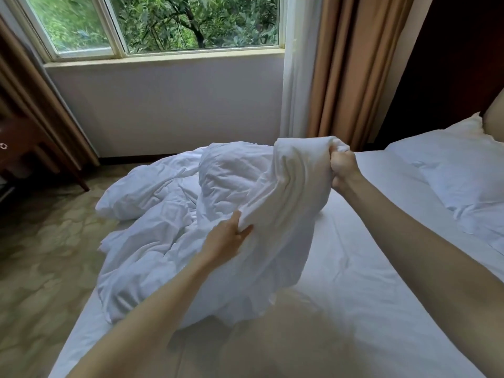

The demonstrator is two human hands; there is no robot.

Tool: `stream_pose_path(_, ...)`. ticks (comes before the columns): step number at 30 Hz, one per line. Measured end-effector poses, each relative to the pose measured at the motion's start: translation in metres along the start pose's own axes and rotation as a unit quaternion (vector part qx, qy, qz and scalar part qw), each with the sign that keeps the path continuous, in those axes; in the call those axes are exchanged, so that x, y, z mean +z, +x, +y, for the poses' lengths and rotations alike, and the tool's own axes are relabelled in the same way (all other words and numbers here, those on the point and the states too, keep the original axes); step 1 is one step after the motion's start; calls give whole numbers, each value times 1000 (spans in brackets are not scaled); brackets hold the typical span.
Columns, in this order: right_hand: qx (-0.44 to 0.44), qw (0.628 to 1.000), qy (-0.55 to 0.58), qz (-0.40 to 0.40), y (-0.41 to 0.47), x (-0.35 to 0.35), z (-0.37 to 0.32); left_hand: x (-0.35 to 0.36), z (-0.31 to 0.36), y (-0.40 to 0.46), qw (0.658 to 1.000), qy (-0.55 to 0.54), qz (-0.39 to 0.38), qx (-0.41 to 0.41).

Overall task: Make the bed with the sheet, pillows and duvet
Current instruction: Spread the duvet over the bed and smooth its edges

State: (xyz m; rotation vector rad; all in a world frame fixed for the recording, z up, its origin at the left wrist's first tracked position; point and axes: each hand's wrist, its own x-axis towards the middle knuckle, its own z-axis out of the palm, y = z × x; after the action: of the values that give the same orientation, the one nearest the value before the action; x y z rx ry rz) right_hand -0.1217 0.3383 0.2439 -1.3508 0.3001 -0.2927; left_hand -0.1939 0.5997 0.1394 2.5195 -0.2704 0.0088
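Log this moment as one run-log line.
step: spreading duvet | left hand: grips duvet | right hand: grips duvet edge, raised | pillow: at headboard | sheet: on

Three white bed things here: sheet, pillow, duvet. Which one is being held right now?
The duvet: both hands grip its bunched edge, lifted. The sheet lies flat; the pillow rests untouched by the headboard.

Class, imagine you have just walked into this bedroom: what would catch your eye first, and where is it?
First, the crumpled white duvet, heaped at the middle and spilling over the bed's left edge, with both hands lifting a fold of it: the left hand grips it low, the right hand grips it high. Then the white pillow at the right, and the window full of green leaves beyond.
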Motion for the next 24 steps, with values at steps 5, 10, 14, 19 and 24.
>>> stream_pose_path(5, 38, 996, 42, -67, -14, 9, 9, -31, 20, 16, 968, -233, 90, -25)
stream_pose_path(10, 125, 986, -13, -110, -59, 23, 47, -98, 55, 55, 920, -358, 146, -62)
stream_pose_path(14, 62, 989, -47, -122, -90, 44, 55, -124, 76, 86, 920, -351, 138, -105)
stream_pose_path(19, 78, 962, 129, -226, -102, 45, 17, -113, 47, 100, 946, -287, 100, -113)
stream_pose_path(24, 63, 972, -104, -201, -101, 49, 38, -83, 50, 48, 952, -298, 65, -18)
